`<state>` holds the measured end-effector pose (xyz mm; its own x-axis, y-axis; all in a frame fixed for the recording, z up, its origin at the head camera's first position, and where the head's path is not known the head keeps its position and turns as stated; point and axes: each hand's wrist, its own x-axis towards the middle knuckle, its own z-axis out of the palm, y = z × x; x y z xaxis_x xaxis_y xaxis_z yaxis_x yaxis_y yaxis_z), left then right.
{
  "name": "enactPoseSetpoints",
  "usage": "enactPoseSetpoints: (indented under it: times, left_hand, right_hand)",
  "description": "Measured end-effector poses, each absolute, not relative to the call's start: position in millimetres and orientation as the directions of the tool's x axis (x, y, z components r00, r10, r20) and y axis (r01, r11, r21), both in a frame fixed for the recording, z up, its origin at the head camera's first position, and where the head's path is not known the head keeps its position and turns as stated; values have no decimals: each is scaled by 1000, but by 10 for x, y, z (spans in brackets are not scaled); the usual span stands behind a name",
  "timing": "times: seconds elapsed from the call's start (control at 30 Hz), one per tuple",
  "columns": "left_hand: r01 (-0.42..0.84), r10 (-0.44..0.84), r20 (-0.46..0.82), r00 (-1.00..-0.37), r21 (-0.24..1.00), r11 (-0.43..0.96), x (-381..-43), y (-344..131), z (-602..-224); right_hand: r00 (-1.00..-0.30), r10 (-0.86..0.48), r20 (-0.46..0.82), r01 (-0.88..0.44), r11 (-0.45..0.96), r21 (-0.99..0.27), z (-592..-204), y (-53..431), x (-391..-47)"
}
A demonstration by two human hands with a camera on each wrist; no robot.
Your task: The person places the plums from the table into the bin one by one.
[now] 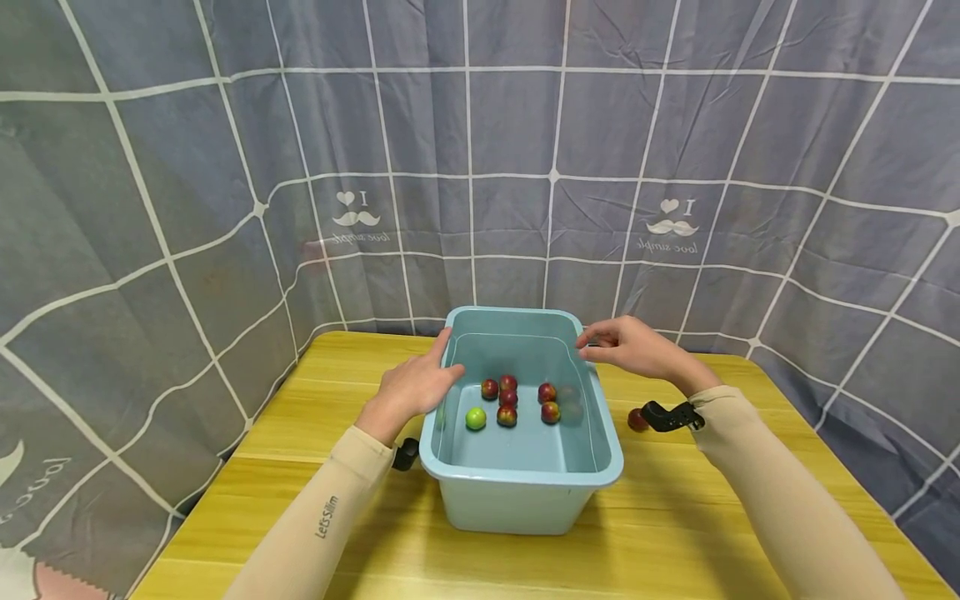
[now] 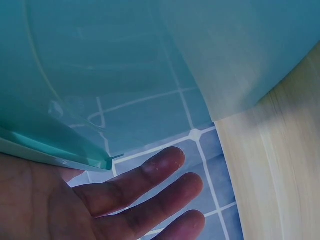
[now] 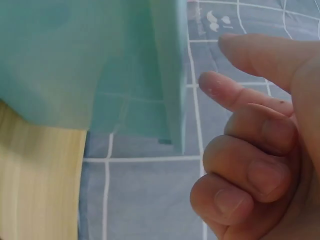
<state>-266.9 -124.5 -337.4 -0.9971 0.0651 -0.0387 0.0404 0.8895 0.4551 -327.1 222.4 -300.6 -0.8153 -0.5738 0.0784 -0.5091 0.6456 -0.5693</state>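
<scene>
A light-blue plastic tub (image 1: 517,477) stands on the table between both hands. My left hand (image 1: 415,385) rests at its left rim, thumb over the inner side; in the left wrist view, the other fingers (image 2: 157,205) extend loosely beneath the rim. On the opposite side, my right hand (image 1: 633,346) hovers beside the right rim. Its thumb and index finger are apart with nothing between them, and the remaining fingers (image 3: 245,167) are loosely curled. Inside the tub lie several small dark-red fruits (image 1: 507,416) and one green fruit (image 1: 476,418).
Another dark-red fruit (image 1: 637,420) lies on the wooden table (image 1: 367,358), right of the tub and partly hidden by the black wrist strap (image 1: 672,416). A grey curtain (image 1: 510,217) with white grid lines hangs behind the table and along its sides.
</scene>
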Motion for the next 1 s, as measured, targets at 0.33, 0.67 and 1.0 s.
enactPoseSetpoints:
  times: [0.33, 0.67, 1.0]
  left_hand:
    - [36, 60, -37, -998, 453, 891, -2654, -1242, -3372]
    - [34, 58, -38, -998, 453, 891, -2657, -1233, -3372]
    - [34, 50, -26, -998, 434, 900, -2657, -1231, -3368]
  right_hand:
    - [-861, -489, 141, -455, 613, -646, -3179, 2460, -3213]
    - [-882, -429, 194, -425, 549, -720, -3390, 2693, -3158]
    - [-910, -367, 194, -346, 414, -842, -3652, 2874, -3101]
